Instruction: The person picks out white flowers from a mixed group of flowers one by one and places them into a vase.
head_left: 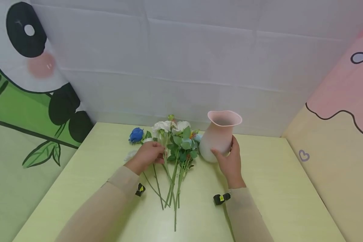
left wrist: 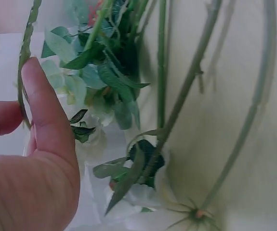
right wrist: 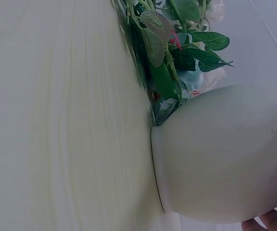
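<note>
A pink-and-white vase (head_left: 215,143) with a wavy rim stands upright at the right of the flowers. My right hand (head_left: 232,165) holds its side, thumb in front and fingers around the right; the right wrist view shows the vase's base on the table, with a few fingertips (right wrist: 268,220) at its side. Among the flower stems is my left hand (head_left: 148,155). In the left wrist view its thumb and fingers pinch a green flower stem (left wrist: 25,62). White flowers (head_left: 161,126) and green leaves (head_left: 181,141) lie beyond and beside that hand; which bloom the pinched stem carries is unclear.
A blue rose (head_left: 136,135) lies at the left of the bunch. Several stems (head_left: 175,195) stretch toward the near side of the pale yellow table (head_left: 275,181). A white cloth wall (head_left: 181,77) rises behind, with printed panels on both sides.
</note>
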Demonstrator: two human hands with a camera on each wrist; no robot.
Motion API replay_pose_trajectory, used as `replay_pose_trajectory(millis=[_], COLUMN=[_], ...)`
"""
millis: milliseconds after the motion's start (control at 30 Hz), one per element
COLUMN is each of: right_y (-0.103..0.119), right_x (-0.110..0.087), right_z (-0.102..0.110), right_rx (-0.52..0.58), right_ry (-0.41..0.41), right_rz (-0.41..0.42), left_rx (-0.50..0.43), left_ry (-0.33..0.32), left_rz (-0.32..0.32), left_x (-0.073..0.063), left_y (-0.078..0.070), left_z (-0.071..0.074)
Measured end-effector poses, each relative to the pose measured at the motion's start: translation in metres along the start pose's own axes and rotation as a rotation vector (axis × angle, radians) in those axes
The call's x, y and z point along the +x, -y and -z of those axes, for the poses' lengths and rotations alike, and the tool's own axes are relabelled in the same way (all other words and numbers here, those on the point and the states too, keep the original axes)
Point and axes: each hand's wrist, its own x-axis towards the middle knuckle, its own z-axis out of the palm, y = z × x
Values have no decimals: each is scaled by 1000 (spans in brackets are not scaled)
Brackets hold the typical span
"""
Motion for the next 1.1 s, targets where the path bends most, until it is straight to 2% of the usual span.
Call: replay_pose_trajectory(millis=[100, 433, 633, 900, 1100], right_y=[-1, -8, -12, -13, -12], right_x=[0, 17, 24, 24, 23], right_z=[0, 1, 1, 0, -1], right_rx=[-2, -2, 5, 18, 15], right_ry=[-1, 19, 27, 20, 21], right_rz=[0, -2, 2, 25, 25], left_rx=[-12, -132, -205, -312, -388], left_ry=[-5, -15, -61, -116, -143], left_rz=[-18, -77, -121, -201, -259], left_x=[-3, -5, -7, -8, -16], left_y=[-5, -28, -40, -46, -56], left_z=[-1, -4, -5, -7, -12])
